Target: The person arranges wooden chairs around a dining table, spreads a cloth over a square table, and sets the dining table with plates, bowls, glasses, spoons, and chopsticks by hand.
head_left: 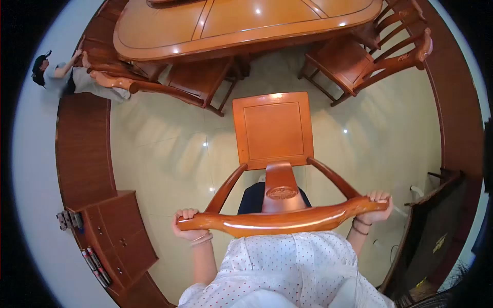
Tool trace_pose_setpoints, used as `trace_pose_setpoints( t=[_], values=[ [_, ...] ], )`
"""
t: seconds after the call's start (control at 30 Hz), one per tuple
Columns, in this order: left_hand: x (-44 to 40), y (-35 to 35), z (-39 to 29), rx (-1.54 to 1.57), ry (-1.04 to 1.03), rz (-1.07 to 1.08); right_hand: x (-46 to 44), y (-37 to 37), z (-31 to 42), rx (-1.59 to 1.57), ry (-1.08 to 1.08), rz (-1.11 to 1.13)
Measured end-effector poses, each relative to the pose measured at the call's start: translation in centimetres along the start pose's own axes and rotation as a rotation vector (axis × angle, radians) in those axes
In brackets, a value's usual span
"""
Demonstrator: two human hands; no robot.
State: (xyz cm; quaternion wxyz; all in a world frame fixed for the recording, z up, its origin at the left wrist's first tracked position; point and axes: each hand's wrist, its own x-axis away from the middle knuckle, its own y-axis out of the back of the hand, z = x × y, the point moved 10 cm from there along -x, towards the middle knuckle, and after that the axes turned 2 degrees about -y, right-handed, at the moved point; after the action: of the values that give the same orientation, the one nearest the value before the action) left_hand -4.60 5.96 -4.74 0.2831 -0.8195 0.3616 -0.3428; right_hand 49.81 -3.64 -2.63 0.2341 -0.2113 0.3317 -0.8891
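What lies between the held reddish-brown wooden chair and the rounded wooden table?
In the head view, only bare cream floor tiles lie between the chair's seat and the table.

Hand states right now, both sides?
Left hand: closed on its end of the wooden chair's top rail.
Right hand: closed on the opposite end of the same rail.

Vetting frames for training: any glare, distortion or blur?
Head view: strong fisheye bowing with black corners; bright streak along the chair's top rail; ceiling-light spots on the table and floor; soft shadows below the chairs; the chair seat looks sharp.
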Motion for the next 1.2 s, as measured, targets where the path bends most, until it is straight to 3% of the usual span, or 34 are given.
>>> trace_pose_setpoints(
  t=[0.23,0.37,0.53,0.63,0.7,0.77,0.8,0.87,0.97,1.0,1.03,1.07,1.1,1.13,1.17,1.2],
  values=[
    [0.3,-0.2,0.9,-0.007,0.147,-0.01,2.7,1.9,1.5,0.068,0.1,-0.098],
    [0.2,-0.7,0.7,-0.025,0.131,0.02,3.6,2.3,1.4,0.094,0.071,-0.186],
    [0.3,-1.4,0.1,-0.095,0.031,0.041,3.1,1.8,0.6,0.04,-0.055,0.033],
    [0.7,-0.1,-2.1,-0.321,-0.226,-0.072,4.0,1.3,0.6,0.156,-0.117,0.147],
    [-0.3,0.9,-2.5,-0.293,-0.288,-0.072,3.9,2.4,0.9,0.322,-0.154,0.274],
    [-4.4,4.6,-2.8,-0.201,-0.292,-0.047,2.9,4.7,0.3,0.731,-0.243,0.574],
    [-6.8,7.6,-3.0,-0.42,-0.3,-0.058,3.1,6.1,0.4,0.815,-0.325,0.666],
    [0.2,6.4,0.1,-1.137,-0.493,-0.267,2.9,11.1,1.8,0.883,-0.518,0.739],
    [3.1,12.9,8.3,-0.586,-0.491,-0.023,1.4,20.3,7.0,0.932,-0.702,0.667],
    [2.4,19.3,11.5,-1.06,-0.25,-0.242,0.2,22.0,9.6,0.945,-0.703,0.696],
    [7.3,19.8,17.1,-1.05,0.179,-0.207,-1.5,24.3,12.1,0.934,-0.753,0.626],
    [10.8,21.7,22.9,-1.175,0.748,0.056,-3.5,26.0,13.9,0.917,-0.805,0.555],
    [17.1,19.0,24.9,-1.605,0.967,0.082,-5.9,26.4,15.0,0.918,-0.814,0.586],
    [20.5,19.7,27.0,-1.718,1.159,0.304,-8.9,26.9,16.3,0.982,-0.751,0.561],
    [23.2,18.8,27.5,-1.94,1.206,0.23,-11.6,26.9,16.9,1.044,-0.687,0.536],
    [23.4,19.5,27.9,-1.886,1.122,0.157,-13.7,25.9,16.5,1.046,-0.701,0.566]
  ],
)
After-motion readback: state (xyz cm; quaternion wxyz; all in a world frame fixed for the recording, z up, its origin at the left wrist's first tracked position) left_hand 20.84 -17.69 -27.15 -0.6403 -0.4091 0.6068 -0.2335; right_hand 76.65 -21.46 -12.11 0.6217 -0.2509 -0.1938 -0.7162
